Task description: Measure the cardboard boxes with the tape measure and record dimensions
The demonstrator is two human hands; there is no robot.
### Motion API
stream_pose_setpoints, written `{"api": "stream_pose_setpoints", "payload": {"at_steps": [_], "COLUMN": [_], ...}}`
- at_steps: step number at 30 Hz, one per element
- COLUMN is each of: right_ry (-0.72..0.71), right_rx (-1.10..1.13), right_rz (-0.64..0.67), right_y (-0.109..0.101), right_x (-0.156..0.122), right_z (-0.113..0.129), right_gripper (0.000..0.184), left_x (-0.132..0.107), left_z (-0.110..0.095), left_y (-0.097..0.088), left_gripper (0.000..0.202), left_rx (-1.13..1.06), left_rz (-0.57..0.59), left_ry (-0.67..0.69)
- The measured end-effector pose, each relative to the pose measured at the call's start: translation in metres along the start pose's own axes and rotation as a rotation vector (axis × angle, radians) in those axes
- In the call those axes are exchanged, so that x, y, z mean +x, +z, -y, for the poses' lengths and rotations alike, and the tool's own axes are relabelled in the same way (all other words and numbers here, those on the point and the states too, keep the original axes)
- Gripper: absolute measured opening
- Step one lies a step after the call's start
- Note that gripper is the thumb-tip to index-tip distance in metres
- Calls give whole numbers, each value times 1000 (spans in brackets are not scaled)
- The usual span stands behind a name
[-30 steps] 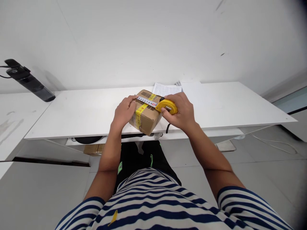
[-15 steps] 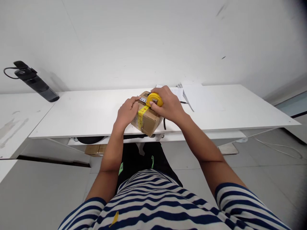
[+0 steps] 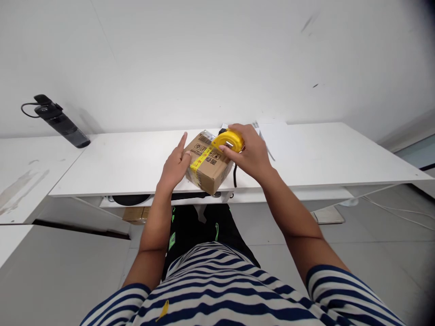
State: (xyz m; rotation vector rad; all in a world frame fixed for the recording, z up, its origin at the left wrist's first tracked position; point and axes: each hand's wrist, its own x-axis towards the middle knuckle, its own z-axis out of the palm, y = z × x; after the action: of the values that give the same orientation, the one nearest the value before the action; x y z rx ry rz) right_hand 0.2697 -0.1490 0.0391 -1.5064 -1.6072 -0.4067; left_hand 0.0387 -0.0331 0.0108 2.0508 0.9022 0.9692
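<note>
A small brown cardboard box (image 3: 212, 170) with black print sits tilted near the front edge of the white table. A yellow strip with red marks (image 3: 201, 158) runs across its top and down its front side. My left hand (image 3: 175, 166) is at the box's left side, thumb on the top edge and index finger stretched upward; its other fingers are partly hidden. In my right hand (image 3: 253, 151) is a yellow tape measure (image 3: 230, 140), held at the box's far right top edge. A black strap (image 3: 235, 175) hangs below that hand.
A dark bottle (image 3: 64, 124) with a loop leans at the back left of the white table (image 3: 129, 167). White papers (image 3: 280, 136) lie behind my right hand. Under the tabletop, a shelf (image 3: 292, 194) carries a black round object (image 3: 131, 199); a brown carton (image 3: 133, 214) is below.
My right hand has moved slightly right with the tape measure, uncovering more of the box top. My left index finger has lifted off the box and points upward.
</note>
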Motion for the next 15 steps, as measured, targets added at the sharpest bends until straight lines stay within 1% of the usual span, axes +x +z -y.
{"api": "stream_pose_setpoints", "payload": {"at_steps": [3, 5, 7, 9, 11, 13, 15], "right_ry": [-26, -74, -117, -148, -166, -159, -135], "right_rx": [55, 107, 166, 245, 333, 385, 388], "right_rz": [-34, -6, 37, 64, 63, 37, -2], "right_y": [-12, -19, -23, -23, -20, -13, -1], "right_x": [-4, -7, -9, -10, -9, -5, 0], "right_z": [-1, 1, 4, 7, 9, 10, 11], "right_gripper": [39, 35, 34, 37, 42, 47, 52], "left_x": [-23, -38, -48, -53, -52, -50, -49], "left_z": [7, 13, 19, 24, 30, 36, 43], "left_y": [-5, -7, -10, -15, -23, -33, -42], "left_gripper": [61, 59, 61, 64, 65, 65, 62], "left_rx": [-1, 23, 10, -40, -102, -156, -190], "left_rz": [-53, -99, -127, -118, -97, -79, -63], "left_ry": [28, 63, 97, 97, 67, 35, 12]}}
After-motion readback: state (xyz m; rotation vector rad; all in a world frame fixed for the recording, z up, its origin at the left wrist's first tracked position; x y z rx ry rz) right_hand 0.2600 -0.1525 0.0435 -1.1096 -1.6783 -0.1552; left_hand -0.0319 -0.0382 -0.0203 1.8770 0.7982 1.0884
